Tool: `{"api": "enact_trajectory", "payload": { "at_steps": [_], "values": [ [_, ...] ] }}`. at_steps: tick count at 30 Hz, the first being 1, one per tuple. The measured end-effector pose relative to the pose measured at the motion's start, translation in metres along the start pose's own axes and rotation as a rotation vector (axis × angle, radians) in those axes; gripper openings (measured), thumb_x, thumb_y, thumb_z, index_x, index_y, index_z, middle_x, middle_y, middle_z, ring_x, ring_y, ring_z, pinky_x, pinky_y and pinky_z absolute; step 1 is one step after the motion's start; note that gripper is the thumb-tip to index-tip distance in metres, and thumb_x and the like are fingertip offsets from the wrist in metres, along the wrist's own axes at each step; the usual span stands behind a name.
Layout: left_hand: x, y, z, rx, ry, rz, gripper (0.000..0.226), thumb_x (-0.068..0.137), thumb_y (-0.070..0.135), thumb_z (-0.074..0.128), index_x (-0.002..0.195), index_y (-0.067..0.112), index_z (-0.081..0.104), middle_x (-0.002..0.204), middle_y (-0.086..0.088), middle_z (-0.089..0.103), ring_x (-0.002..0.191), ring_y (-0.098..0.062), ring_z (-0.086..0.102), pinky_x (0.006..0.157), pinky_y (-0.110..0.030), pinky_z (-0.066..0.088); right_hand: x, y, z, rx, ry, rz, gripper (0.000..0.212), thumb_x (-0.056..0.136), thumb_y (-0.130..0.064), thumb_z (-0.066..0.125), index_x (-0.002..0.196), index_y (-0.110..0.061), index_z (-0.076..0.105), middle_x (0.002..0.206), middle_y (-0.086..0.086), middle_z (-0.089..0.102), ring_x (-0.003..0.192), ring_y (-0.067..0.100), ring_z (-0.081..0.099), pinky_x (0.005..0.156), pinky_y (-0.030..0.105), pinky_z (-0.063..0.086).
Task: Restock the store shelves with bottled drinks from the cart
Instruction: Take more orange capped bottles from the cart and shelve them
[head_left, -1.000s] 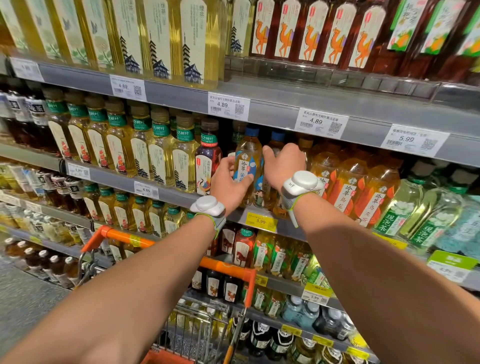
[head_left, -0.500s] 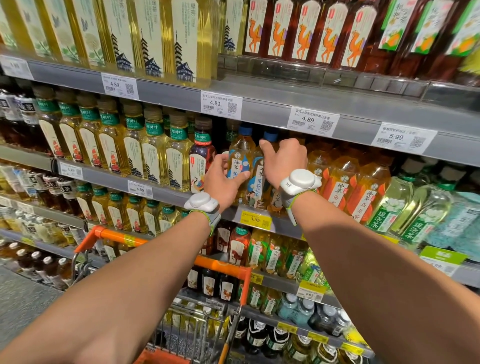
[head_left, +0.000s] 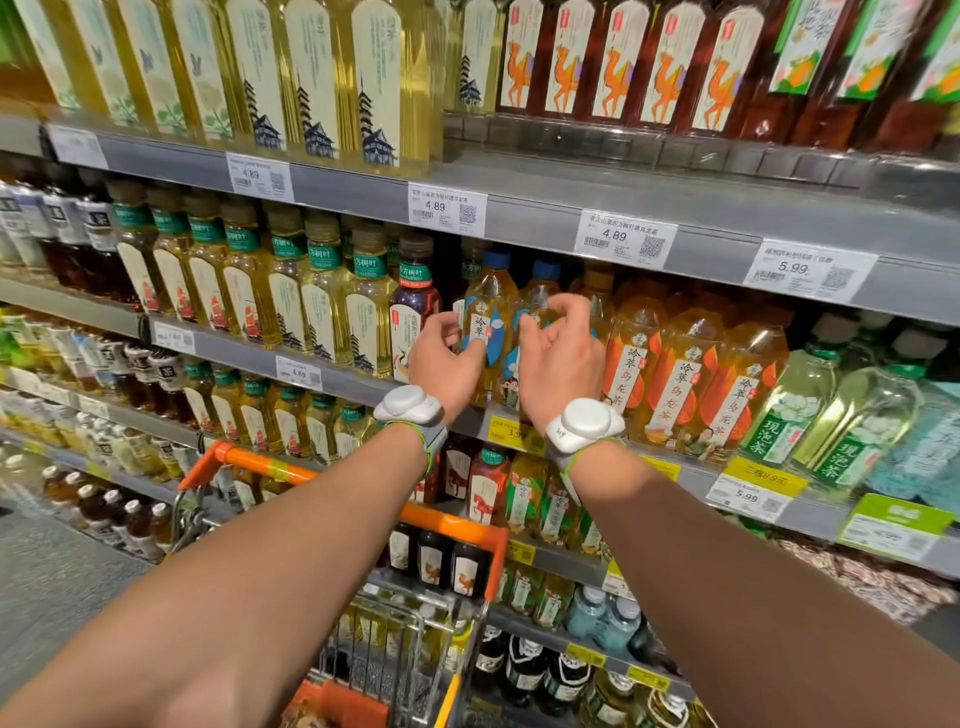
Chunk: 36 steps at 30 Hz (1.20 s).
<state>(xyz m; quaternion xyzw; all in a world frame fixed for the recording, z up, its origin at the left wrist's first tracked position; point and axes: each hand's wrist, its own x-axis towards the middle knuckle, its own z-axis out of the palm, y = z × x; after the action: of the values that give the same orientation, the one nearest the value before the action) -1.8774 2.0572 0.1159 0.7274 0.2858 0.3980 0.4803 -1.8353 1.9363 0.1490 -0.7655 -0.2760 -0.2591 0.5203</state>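
Blue-capped amber plastic tea bottle (head_left: 488, 296) stands upright on the grey metal second shelf (head_left: 332, 370), just beside a twin blue-capped bottle (head_left: 540, 291). Left hand (head_left: 447, 364): thumb on the first bottle's label, fingers curled at its side; cannot tell whether it grips. Right hand (head_left: 561, 358): fingers loosely curled and spread before the twin, holding nothing. Orange-handled wire cart (head_left: 311, 470) below the forearms.
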Motion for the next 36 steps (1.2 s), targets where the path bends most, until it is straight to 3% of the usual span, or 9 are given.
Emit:
{"api": "enact_trajectory", "payload": {
  "at_steps": [3,6,9,11,18,21,25,32,36],
  "values": [
    [-0.013,0.007,-0.004,-0.006,0.05,-0.037,0.036,0.089,0.018,0.069,0.124,0.015,0.06,0.112,0.001,0.066,0.101,-0.013,0.063,0.086,-0.02,0.047,-0.017,0.011,-0.006,0.014,-0.058,0.047,0.021,0.097,-0.031,0.065,0.106,-0.014,0.056,0.061,-0.006,0.058,0.065,0.027,0.062,0.06,0.042,0.05],
    [-0.027,0.01,-0.007,0.007,0.053,-0.088,0.028,0.089,0.017,0.065,0.117,0.015,0.058,0.102,0.0,0.064,0.091,-0.017,0.064,0.072,-0.017,0.045,-0.029,0.023,-0.012,0.054,-0.101,0.085,0.018,0.095,-0.032,0.066,0.097,-0.017,0.057,0.056,-0.01,0.056,0.062,0.025,0.062,0.061,0.041,0.052],
    [-0.043,0.008,-0.008,0.024,0.051,-0.121,0.015,0.09,0.016,0.062,0.104,0.018,0.058,0.088,0.006,0.06,0.081,-0.013,0.061,0.08,-0.031,0.051,-0.036,0.025,-0.019,0.065,-0.144,0.115,0.02,0.094,-0.036,0.067,0.091,-0.019,0.058,0.056,-0.012,0.053,0.061,0.021,0.06,0.061,0.038,0.05],
    [-0.058,0.011,-0.009,0.056,0.079,-0.118,0.008,0.09,0.016,0.062,0.096,0.02,0.058,0.084,0.01,0.059,0.077,-0.008,0.057,0.079,-0.029,0.046,-0.044,0.025,-0.026,0.085,-0.182,0.137,0.023,0.093,-0.039,0.067,0.088,-0.018,0.06,0.059,-0.01,0.056,0.064,0.022,0.061,0.062,0.035,0.048],
    [-0.135,0.004,-0.023,0.079,0.159,-0.276,0.014,0.088,0.029,0.058,0.094,0.016,0.061,0.09,-0.014,0.07,0.089,-0.037,0.067,0.087,-0.051,0.056,-0.105,0.032,-0.053,0.21,-0.387,0.198,0.024,0.094,-0.037,0.066,0.087,-0.015,0.061,0.066,-0.007,0.057,0.074,0.031,0.063,0.062,0.038,0.045],
    [-0.165,-0.005,-0.04,0.089,0.203,-0.296,0.018,0.078,0.039,0.053,0.081,0.022,0.057,0.077,-0.01,0.065,0.072,-0.027,0.06,0.08,-0.05,0.054,-0.132,0.025,-0.055,0.248,-0.447,0.207,0.024,0.094,-0.034,0.067,0.086,-0.012,0.064,0.074,0.005,0.069,0.079,0.034,0.066,0.069,0.043,0.051],
    [-0.199,-0.018,-0.081,0.106,0.263,-0.368,0.02,0.078,0.046,0.052,0.08,0.027,0.055,0.084,-0.016,0.066,0.078,-0.033,0.063,0.084,-0.056,0.054,-0.17,0.002,-0.051,0.325,-0.553,0.219,0.024,0.095,-0.031,0.066,0.088,-0.009,0.064,0.081,0.011,0.07,0.082,0.036,0.065,0.069,0.044,0.049],
    [-0.245,-0.053,-0.161,0.077,0.431,-0.445,0.034,0.07,0.058,0.051,0.084,0.029,0.062,0.083,-0.003,0.071,0.079,-0.027,0.066,0.083,-0.051,0.056,-0.235,-0.043,-0.018,0.376,-0.747,0.165,0.028,0.094,-0.042,0.066,0.085,-0.016,0.062,0.065,-0.013,0.057,0.068,0.021,0.061,0.06,0.035,0.043],
    [-0.266,-0.084,-0.217,0.068,0.484,-0.514,0.028,0.069,0.056,0.052,0.082,0.033,0.062,0.077,0.001,0.065,0.073,-0.022,0.058,0.072,-0.042,0.047,-0.283,-0.077,0.008,0.373,-0.874,0.123,0.028,0.095,-0.04,0.065,0.087,-0.014,0.063,0.07,-0.005,0.061,0.072,0.022,0.06,0.062,0.034,0.042]
  ]
}}
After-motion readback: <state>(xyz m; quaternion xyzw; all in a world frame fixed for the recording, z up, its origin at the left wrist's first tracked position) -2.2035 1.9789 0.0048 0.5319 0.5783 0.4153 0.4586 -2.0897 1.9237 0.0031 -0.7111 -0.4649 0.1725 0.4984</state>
